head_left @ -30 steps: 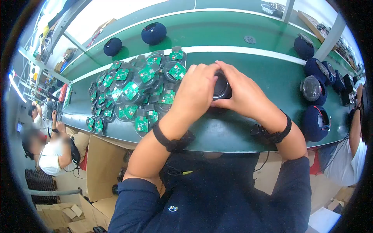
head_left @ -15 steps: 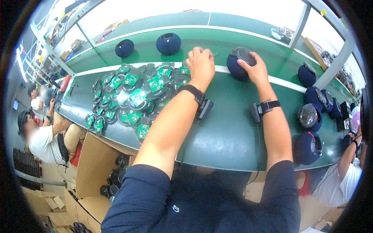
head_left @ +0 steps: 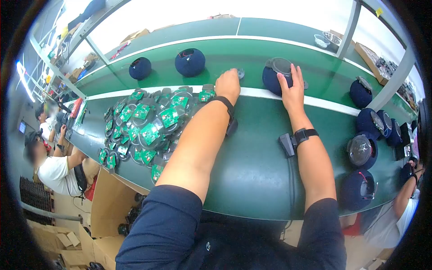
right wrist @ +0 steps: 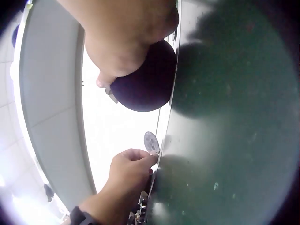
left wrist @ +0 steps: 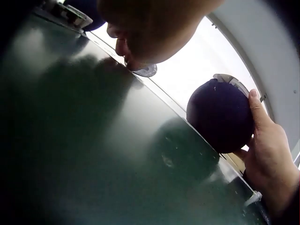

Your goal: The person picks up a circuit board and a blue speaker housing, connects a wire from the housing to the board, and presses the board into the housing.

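A navy ball-shaped housing (head_left: 271, 81) with a dark round cap (head_left: 281, 66) on top sits on the green strip beyond the white rail. My right hand (head_left: 293, 92) grips it from the right, thumb on the near side and fingers around the far side. To its left, my left hand (head_left: 228, 85) pinches a small grey disc (right wrist: 151, 142) by the edge, above the same strip. The right wrist view shows fine markings on the disc's face. Left of my left forearm lies a heap of round clear-rimmed parts with green circuit boards (head_left: 150, 133).
Two navy balls with open tops (head_left: 190, 62) stand on the strip at left. More navy balls (head_left: 358, 190) line the table's right side, some capped. A metal post (head_left: 392, 74) rises at right. Cardboard boxes (head_left: 108, 207) and seated people (head_left: 58, 173) are at lower left.
Both hands were together around a dark round thing over the table. They then moved forward and parted, the right with the navy ball, which now sits on the strip; the left now pinches the disc.
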Demonstrator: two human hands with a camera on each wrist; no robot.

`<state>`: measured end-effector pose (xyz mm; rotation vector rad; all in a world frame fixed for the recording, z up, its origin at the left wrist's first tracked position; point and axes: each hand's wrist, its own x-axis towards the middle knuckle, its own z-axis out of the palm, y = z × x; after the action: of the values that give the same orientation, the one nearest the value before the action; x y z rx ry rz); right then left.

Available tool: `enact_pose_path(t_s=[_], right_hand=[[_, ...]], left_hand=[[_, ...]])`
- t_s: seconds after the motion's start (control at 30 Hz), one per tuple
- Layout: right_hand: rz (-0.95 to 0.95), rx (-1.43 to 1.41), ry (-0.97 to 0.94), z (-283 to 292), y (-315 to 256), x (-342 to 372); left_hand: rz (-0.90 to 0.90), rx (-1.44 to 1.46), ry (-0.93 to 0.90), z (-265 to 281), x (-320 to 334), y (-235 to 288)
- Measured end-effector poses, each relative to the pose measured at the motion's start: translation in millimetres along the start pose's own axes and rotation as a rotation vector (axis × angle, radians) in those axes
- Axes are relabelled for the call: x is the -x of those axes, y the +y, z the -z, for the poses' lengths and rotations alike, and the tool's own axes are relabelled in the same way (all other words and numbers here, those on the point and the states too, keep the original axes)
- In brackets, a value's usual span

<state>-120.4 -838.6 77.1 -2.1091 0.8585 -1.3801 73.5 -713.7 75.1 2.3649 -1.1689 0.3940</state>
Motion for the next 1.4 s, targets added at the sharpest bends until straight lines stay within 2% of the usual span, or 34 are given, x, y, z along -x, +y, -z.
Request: enact_pose_path(t_s=[0.1,0.17,0.27,0.33,0.4,0.5,0.57,0.6,0.73,0.87,0.93,1.2,1.37,1.4], right_hand=[[-0.001,-0.043,-0.034,1,1,2],[0.1,0.054,-0.049,-1,6,5],[0.107,0.032,-0.074,-4,14,4],[0.087,0.043,-0.11,-4,8,5],[0.024,-0.087,-0.086,-4,5,5],[-0.1,-0.116,-0.123,3,-6,6],[-0.157,-0.136,-0.133,2,-5,6],[-0.129,-0.092,-0.103,0,-2,6],[-0.064,0.02,-0.01,-6,6,7],[-0.033,0.021,0.065,-6,8,6],[0.047,0.005,0.114,-6,11,5],[0.084,0.021,0.167,-6,11,5],[0.157,0.019,0.212,-1,-9,5],[0.229,0.009,0.238,2,-17,5]], left_hand=[[-0.027,0.027,-0.023,-3,-7,-4],[-0.078,-0.064,-0.046,5,-11,-8],[-0.036,-0.26,-0.018,43,-19,-9],[0.103,-0.309,0.023,51,-32,-26],[0.235,-0.28,0.035,59,-42,-48],[0.311,-0.326,0.126,55,-50,-84],[0.404,-0.305,-0.112,62,-53,-95],[0.404,-0.304,-0.11,64,-53,-95],[0.347,-0.219,-0.114,72,-49,-93],[0.271,-0.222,-0.075,77,-43,-79],[0.23,-0.185,-0.092,77,-42,-80],[0.133,-0.121,-0.081,76,-42,-77],[0.019,-0.007,-0.199,100,-27,-59],[0.018,-0.007,-0.195,105,-22,-56]])
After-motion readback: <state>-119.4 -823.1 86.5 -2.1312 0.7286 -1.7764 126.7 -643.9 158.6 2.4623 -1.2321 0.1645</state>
